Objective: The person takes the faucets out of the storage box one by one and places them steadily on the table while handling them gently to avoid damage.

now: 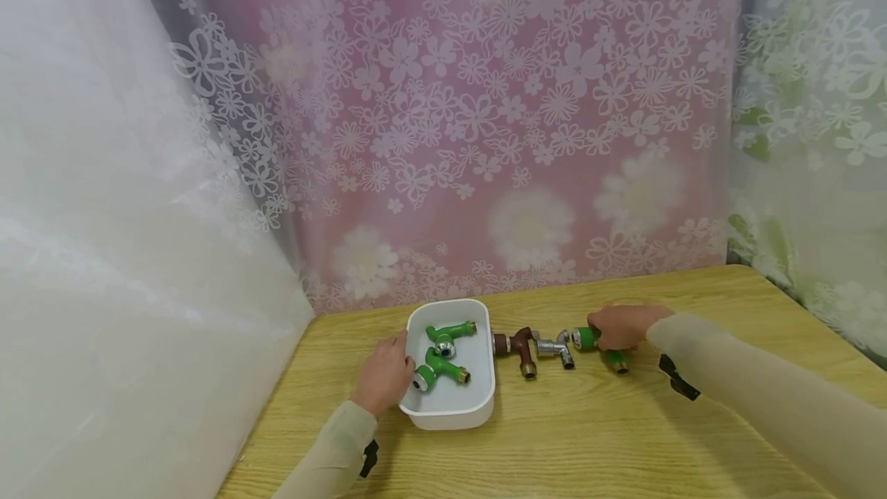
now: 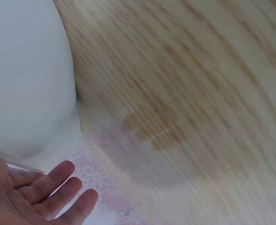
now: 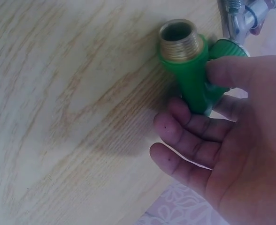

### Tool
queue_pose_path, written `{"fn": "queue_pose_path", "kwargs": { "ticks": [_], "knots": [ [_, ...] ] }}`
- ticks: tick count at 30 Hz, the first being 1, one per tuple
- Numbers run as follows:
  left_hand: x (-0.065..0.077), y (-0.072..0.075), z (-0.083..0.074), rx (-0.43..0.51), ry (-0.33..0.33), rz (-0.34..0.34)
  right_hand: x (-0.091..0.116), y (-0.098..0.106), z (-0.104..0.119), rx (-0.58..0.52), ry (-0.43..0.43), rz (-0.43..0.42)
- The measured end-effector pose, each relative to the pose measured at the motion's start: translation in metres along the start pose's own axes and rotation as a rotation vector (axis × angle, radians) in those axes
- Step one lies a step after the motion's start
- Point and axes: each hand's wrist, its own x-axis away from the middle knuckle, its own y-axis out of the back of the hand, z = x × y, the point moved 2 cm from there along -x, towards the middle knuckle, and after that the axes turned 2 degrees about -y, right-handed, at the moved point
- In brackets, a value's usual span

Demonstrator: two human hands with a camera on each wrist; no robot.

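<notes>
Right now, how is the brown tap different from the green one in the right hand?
The brown tap is dark brown; the green tap is bright green. The brown tap sits beside the white tub; the green tap is farther away. The right hand grips the green tap; no hand touches the brown tap. Both have brassy ends.
</notes>
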Motion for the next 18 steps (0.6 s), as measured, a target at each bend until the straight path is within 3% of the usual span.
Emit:
{"fn": "queue_pose_path", "kwargs": {
  "ticks": [18],
  "knots": [
    [-0.0024,-0.0027,0.0026,-0.010,-0.006,-0.003,-0.0104,0.0008,-0.0054,0.032,0.006,-0.046]
  ]
}}
